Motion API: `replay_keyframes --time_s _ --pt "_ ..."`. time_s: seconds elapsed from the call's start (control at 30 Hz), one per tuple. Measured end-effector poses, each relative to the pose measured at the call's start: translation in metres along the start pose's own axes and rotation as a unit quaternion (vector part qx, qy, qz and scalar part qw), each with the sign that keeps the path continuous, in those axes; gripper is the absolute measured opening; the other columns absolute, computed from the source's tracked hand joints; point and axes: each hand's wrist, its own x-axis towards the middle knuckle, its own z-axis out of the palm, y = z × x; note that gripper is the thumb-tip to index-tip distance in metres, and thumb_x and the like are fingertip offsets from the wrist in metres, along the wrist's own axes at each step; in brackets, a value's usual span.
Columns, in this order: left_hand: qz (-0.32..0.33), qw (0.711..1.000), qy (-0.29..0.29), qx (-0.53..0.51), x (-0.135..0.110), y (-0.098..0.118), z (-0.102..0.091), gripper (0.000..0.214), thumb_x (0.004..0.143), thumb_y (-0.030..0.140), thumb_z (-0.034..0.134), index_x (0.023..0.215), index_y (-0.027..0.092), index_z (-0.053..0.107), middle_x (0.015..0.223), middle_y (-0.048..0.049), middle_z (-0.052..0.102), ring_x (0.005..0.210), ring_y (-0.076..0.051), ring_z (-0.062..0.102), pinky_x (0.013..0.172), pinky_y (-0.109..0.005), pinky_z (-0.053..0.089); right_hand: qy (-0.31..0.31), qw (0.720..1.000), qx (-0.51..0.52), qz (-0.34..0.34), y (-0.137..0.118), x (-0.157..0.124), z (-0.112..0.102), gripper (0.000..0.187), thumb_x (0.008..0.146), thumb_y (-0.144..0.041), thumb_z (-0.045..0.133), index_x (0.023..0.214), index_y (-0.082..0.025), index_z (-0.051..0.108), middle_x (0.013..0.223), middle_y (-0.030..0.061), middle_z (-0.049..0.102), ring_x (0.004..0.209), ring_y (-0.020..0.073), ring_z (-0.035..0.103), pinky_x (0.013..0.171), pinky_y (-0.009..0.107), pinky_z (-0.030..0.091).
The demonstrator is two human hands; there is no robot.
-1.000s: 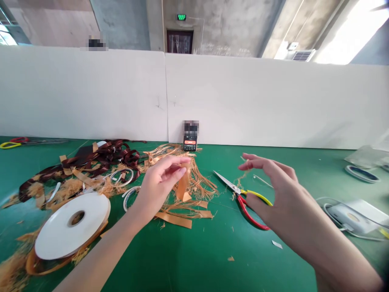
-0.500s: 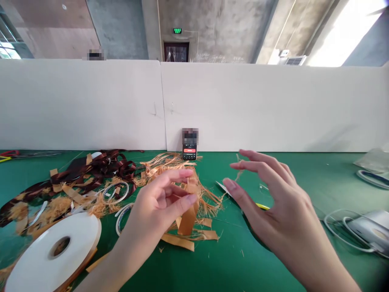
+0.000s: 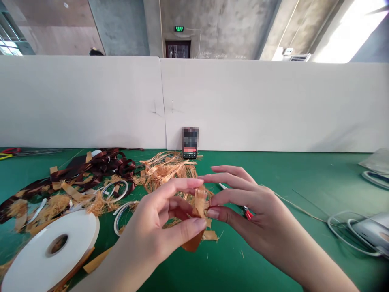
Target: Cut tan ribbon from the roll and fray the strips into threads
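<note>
My left hand (image 3: 161,221) and my right hand (image 3: 246,198) meet in front of me, both pinching a frayed amber tape strip (image 3: 199,207) from either side. Its lower end hangs below my left thumb. Behind my fingers lies a tangled pile of frayed amber strands (image 3: 168,172). Beneath my right hand, a pair of scissors with red and yellow handles (image 3: 248,214) is mostly hidden. A large white tape roll (image 3: 51,251) lies flat to the lower left of my left hand.
Dark brown ribbon scraps (image 3: 100,164) and white coils (image 3: 114,190) lie on the green mat (image 3: 298,182) at left. A phone (image 3: 190,153) leans against the white partition (image 3: 258,105). A cabled white device (image 3: 370,233) sits at right, with scissors (image 3: 12,151) at far left.
My hands have come together, and my right hand has moved left, now pinching the amber strip and covering most of the scissors. The view has shifted slightly.
</note>
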Motion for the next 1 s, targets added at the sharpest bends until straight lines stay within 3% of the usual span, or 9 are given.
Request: replay_keyframes --time_s 0.27,0.4,0.5,0.57,0.6,0.7,0.77,0.9,1.0 --pt "-0.023 0.999 0.037 0.033 0.0 0.003 -0.001 0.047 0.068 0.03 0.075 0.113 0.027 0.064 0.067 0.0018 0.064 0.069 -0.015 0.063 0.07 -0.025 0.052 0.033 0.998 0.022 0.043 -0.005 -0.001 -0.009 0.015 0.084 -0.02 0.06 0.073 -0.024 0.069 0.09 0.0021 0.074 0.103 0.0207 0.061 0.084 0.032 0.053" --pt "-0.021 0.998 0.042 0.042 0.0 0.002 -0.002 0.047 0.069 0.028 0.074 0.115 0.028 0.063 0.063 0.004 0.06 0.066 -0.013 0.061 0.068 -0.023 0.05 0.029 0.983 0.009 0.18 0.001 -0.01 -0.016 0.012 0.08 -0.035 0.063 0.085 -0.026 0.069 0.098 0.0046 0.071 0.098 0.0251 0.063 0.079 0.038 0.054" --pt "-0.005 0.998 0.049 0.049 -0.001 0.002 -0.001 0.044 0.07 0.029 0.073 0.113 0.03 0.063 0.065 0.0037 0.061 0.067 -0.012 0.061 0.067 -0.021 0.05 0.126 0.952 -0.003 0.278 0.001 -0.012 -0.016 0.036 0.075 -0.045 0.066 0.105 -0.027 0.059 0.103 0.0063 0.066 0.088 0.0241 0.063 0.065 0.035 0.054" --pt "0.006 0.997 0.052 0.058 -0.001 0.001 0.0 0.042 0.07 0.029 0.073 0.111 0.03 0.064 0.066 0.0035 0.061 0.067 -0.013 0.061 0.066 -0.021 0.05 0.183 0.941 0.028 0.283 -0.006 -0.01 -0.014 0.032 0.074 -0.046 0.066 0.098 -0.026 0.058 0.088 0.004 0.064 0.074 0.0191 0.059 0.053 0.027 0.05" --pt "0.01 0.997 0.052 0.062 -0.002 0.001 0.001 0.041 0.069 0.029 0.073 0.11 0.03 0.065 0.066 0.0035 0.061 0.066 -0.013 0.061 0.066 -0.021 0.05 0.181 0.94 0.055 0.282 -0.011 -0.008 -0.013 0.026 0.075 -0.045 0.065 0.091 -0.025 0.059 0.077 0.0019 0.06 0.066 0.0163 0.055 0.048 0.024 0.046" --pt "0.013 0.996 0.053 0.067 -0.004 0.0 0.004 0.041 0.07 0.028 0.073 0.11 0.03 0.064 0.065 0.004 0.061 0.064 -0.012 0.061 0.064 -0.02 0.051 0.093 0.934 0.141 0.315 -0.025 -0.004 -0.007 0.02 0.076 -0.042 0.064 0.076 -0.022 0.063 0.055 -0.0034 0.045 0.049 0.0107 0.041 0.041 0.021 0.035" --pt "0.01 0.996 0.057 0.065 -0.005 0.0 0.005 0.041 0.07 0.027 0.072 0.11 0.031 0.064 0.067 0.0041 0.062 0.066 -0.012 0.062 0.064 -0.019 0.051 0.028 0.92 0.185 0.343 -0.029 -0.002 -0.004 0.02 0.076 -0.04 0.063 0.078 -0.021 0.067 0.051 -0.0045 0.041 0.046 0.0093 0.037 0.04 0.021 0.031" --pt "0.014 0.996 0.055 0.069 -0.005 0.001 0.007 0.04 0.071 0.025 0.071 0.109 0.03 0.064 0.068 0.0034 0.064 0.065 -0.013 0.062 0.061 -0.019 0.051 -0.052 0.908 0.221 0.352 -0.027 -0.001 0.0 0.025 0.078 -0.041 0.061 0.081 -0.019 0.071 0.053 -0.0019 0.048 0.048 0.0101 0.041 0.042 0.022 0.033" --pt "0.019 0.996 0.047 0.076 -0.005 0.001 0.008 0.039 0.071 0.022 0.071 0.109 0.03 0.065 0.066 0.0041 0.064 0.064 -0.012 0.063 0.063 -0.019 0.051 -0.076 0.91 0.227 0.339 -0.024 -0.001 -0.001 0.026 0.079 -0.04 0.058 0.075 -0.019 0.072 0.056 0.0006 0.052 0.052 0.012 0.047 0.043 0.022 0.035"
